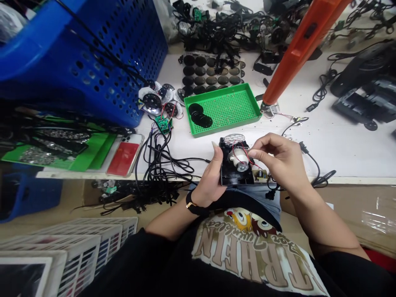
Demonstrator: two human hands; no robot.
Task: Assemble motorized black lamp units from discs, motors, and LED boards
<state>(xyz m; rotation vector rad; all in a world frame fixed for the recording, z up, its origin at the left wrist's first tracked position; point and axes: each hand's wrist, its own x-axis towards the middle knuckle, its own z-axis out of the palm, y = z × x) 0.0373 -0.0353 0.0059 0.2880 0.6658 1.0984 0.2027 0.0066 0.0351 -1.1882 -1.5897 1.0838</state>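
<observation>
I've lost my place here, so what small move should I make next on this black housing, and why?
Probably tuck the red wires clear of the silver cylindrical component with your right hand: they loop across it, while your left hand already steadies the black plastic housing.

A black plastic housing (230,177) carries a small silver motor (238,160) with thin red wires (237,151).
</observation>
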